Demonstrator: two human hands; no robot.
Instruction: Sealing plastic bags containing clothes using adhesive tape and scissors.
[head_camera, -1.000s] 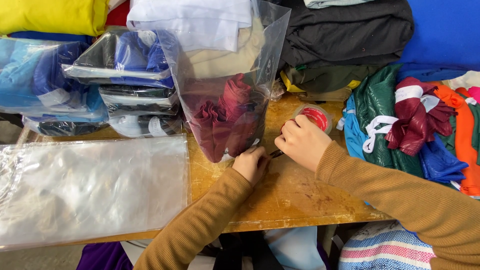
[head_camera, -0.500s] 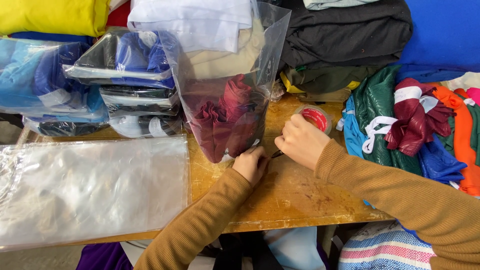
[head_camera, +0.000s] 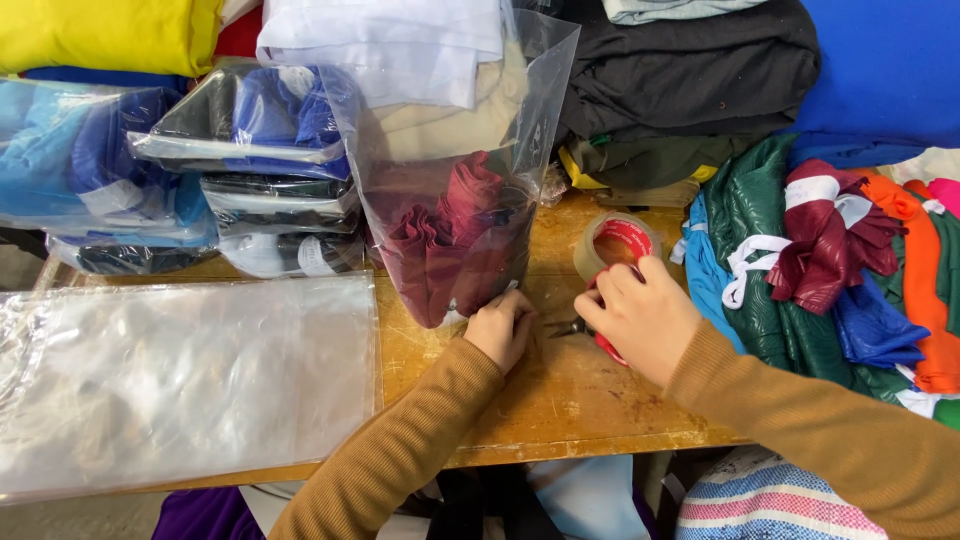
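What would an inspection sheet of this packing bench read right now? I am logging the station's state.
Surface: worn wooden table, scuffed, bare patch near the front edge.
Job's things: upright clear plastic bag holding a dark red garment; red-handled scissors; roll of clear tape with red core.
Clutter: flat stack of empty clear bags; bagged blue and black garments; loose green, maroon and orange clothes.
Grippers: left hand at the bag's lower corner; right hand on the scissors.
Cables: nothing seen.
Surroundings: folded yellow, white, black and blue fabric piles behind.
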